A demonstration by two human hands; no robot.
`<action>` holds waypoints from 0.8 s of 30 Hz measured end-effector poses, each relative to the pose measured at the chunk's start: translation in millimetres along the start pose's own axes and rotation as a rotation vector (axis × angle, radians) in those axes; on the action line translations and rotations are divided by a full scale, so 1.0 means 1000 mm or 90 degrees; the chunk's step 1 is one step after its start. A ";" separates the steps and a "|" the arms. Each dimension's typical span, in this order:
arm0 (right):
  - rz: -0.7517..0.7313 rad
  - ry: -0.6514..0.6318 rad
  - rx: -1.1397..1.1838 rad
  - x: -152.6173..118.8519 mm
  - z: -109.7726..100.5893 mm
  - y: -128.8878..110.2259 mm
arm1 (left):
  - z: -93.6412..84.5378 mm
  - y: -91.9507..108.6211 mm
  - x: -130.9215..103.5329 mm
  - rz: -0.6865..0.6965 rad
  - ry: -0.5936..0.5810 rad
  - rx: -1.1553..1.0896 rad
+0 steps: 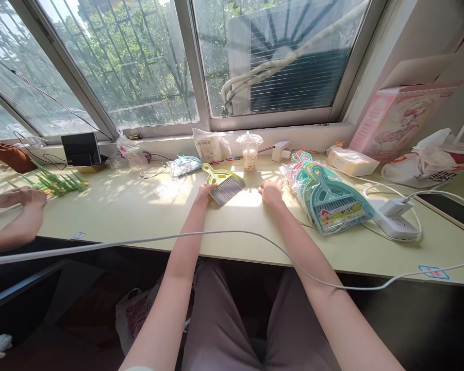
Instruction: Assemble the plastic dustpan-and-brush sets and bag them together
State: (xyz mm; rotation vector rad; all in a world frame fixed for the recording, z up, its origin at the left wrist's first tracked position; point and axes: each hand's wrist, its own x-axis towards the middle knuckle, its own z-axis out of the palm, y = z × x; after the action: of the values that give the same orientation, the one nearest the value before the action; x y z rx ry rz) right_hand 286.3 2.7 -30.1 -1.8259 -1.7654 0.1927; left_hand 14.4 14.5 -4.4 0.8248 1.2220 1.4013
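A yellow-green mini dustpan (211,174) with a grey-bristled brush (228,191) over it is at the middle of the table. My left hand (204,192) is closed at the dustpan's near left side and grips its edge. To the right, apart from the set, my right hand (271,193) is curled with its fingers together above the tabletop; whatever it may hold is too small to tell. A lidded drink cup with a straw (249,158) stands just beyond both hands. Beside my right hand lies a pile of bagged dustpan-and-brush sets (325,198), teal and pink.
A white cable (232,232) stretches across in front of my forearms. On the right are a power strip (396,226), a phone (450,210) and a pink box (404,121). Another person's hands (29,198) are at the left near green stick-like pieces (60,181).
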 end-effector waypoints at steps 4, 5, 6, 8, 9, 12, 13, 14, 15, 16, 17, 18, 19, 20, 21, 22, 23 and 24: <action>0.020 0.015 0.046 0.000 -0.010 -0.009 | -0.001 0.000 0.001 0.003 -0.027 -0.035; 0.050 0.037 0.099 0.001 -0.014 -0.012 | -0.001 -0.001 0.001 0.012 -0.035 -0.047; 0.087 0.065 0.185 0.001 -0.017 -0.015 | 0.000 -0.001 0.001 0.024 -0.039 -0.061; 0.158 0.104 0.437 0.001 -0.020 -0.023 | 0.001 -0.003 0.002 0.048 -0.038 -0.092; 0.183 0.106 0.574 0.000 -0.021 -0.029 | 0.002 -0.004 0.003 0.054 -0.037 -0.108; 0.243 0.057 0.837 -0.007 -0.014 -0.050 | 0.009 -0.012 0.003 0.047 -0.050 -0.126; 0.269 0.039 0.858 -0.010 -0.010 -0.056 | 0.013 -0.015 0.002 0.046 -0.065 -0.125; 0.299 0.024 0.855 -0.013 -0.006 -0.063 | 0.017 -0.018 0.001 0.048 -0.081 -0.125; 0.324 0.014 0.842 -0.016 -0.002 -0.068 | 0.021 -0.021 -0.001 0.055 -0.094 -0.129; 0.339 0.009 0.825 -0.018 0.002 -0.072 | 0.026 -0.023 -0.004 0.065 -0.098 -0.140; 0.344 0.007 0.810 -0.020 0.005 -0.075 | 0.030 -0.025 -0.007 0.076 -0.096 -0.156; 0.344 0.012 0.801 -0.022 0.007 -0.076 | 0.034 -0.026 -0.010 0.086 -0.093 -0.172; 0.344 0.021 0.797 -0.023 0.010 -0.077 | 0.038 -0.026 -0.013 0.092 -0.094 -0.182; 0.344 0.030 0.797 -0.024 0.011 -0.077 | 0.040 -0.025 -0.016 0.098 -0.104 -0.189; 0.343 0.038 0.799 -0.024 0.011 -0.076 | 0.042 -0.023 -0.018 0.104 -0.124 -0.190; 0.344 0.043 0.802 -0.023 0.011 -0.075 | 0.044 -0.022 -0.021 0.111 -0.148 -0.188; 0.341 0.041 0.804 -0.022 0.009 -0.073 | 0.045 -0.020 -0.023 0.120 -0.168 -0.184; 0.330 0.031 0.805 -0.020 0.006 -0.072 | 0.045 -0.019 -0.024 0.130 -0.176 -0.180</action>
State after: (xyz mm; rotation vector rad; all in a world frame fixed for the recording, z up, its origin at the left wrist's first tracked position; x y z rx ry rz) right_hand 219.1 -18.2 -5.3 -1.1942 -0.6903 1.1427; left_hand 66.7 0.1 -8.7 0.9254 0.7252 1.5231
